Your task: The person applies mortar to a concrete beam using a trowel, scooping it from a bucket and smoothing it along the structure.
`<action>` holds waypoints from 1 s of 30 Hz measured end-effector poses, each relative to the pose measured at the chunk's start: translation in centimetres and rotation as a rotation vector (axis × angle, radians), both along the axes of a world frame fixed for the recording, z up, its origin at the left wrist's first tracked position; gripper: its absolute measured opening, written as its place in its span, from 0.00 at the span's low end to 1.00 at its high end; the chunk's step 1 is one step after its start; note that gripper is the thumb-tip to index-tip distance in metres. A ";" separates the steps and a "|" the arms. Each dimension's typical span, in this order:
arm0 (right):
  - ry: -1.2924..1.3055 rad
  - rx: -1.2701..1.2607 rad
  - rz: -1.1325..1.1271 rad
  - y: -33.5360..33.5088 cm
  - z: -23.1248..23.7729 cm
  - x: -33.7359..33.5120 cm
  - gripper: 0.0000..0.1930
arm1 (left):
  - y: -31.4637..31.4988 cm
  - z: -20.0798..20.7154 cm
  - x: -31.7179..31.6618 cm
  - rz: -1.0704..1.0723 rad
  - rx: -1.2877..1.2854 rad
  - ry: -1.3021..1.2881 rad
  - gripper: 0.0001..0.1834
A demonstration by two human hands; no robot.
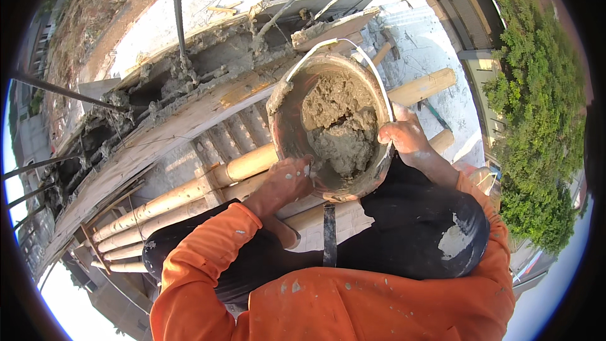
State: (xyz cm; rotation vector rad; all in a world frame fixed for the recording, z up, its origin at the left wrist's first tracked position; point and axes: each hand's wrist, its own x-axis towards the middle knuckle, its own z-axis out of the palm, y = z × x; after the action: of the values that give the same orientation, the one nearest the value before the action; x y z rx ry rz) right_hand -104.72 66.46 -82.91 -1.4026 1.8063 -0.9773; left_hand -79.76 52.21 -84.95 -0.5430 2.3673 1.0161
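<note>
A mortar bucket (285,142) held in both hands, seen from above. The bucket, its rim crusted with dried splashes, is tilted so that its mouth faces the viewer; it lies in front of the knees, above a row of peeled wooden poles (158,205). Grey-brown mortar (341,120) fills much of the interior, rough and lumpy at the far side, smoother nearer the wearer. The left hand (284,184) grips the near-left rim, its fingers curled together over the edge. The right hand (404,134) clasps the right side, thumb pressed against the rim beside the white handle (377,74); its remaining fingers are mostly hidden behind the bucket, so their exact spread cannot be told. The handle arches over the far side.

Surroundings: to the left and beyond runs a long formwork board (161,125), edging a channel clotted with cement. Several steel reinforcing bars (178,16) rise from this channel — upright or slanting obstacles past the bucket's far side. A loose plank (334,29) lies just beyond the rim. At right, a thick round log (421,86) extends outward from behind the bucket, over a pale, debris-strewn surface (420,35). A leafy tree (536,113) stands farther right — well apart from the work.
</note>
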 end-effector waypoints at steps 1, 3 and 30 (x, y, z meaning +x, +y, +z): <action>-0.136 0.089 -0.102 -0.3 0.2 -0.1 0.02 | -0.1 -0.3 0.4 0.004 0.010 0.006 0.23; -0.431 0.255 -0.290 -0.7 0.1 0.1 0.04 | -0.6 -0.9 2.5 -0.027 -0.074 0.060 0.23; -0.878 0.135 -0.619 1.1 -5.5 -2.9 0.08 | -26.9 25.6 10.9 0.433 -0.175 -0.287 0.21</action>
State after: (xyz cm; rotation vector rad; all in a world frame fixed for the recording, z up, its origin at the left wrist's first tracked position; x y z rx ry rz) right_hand -107.64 67.58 -88.41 -0.1924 1.5474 -1.4410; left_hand -68.89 25.26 -59.37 -1.2216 2.1349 0.8365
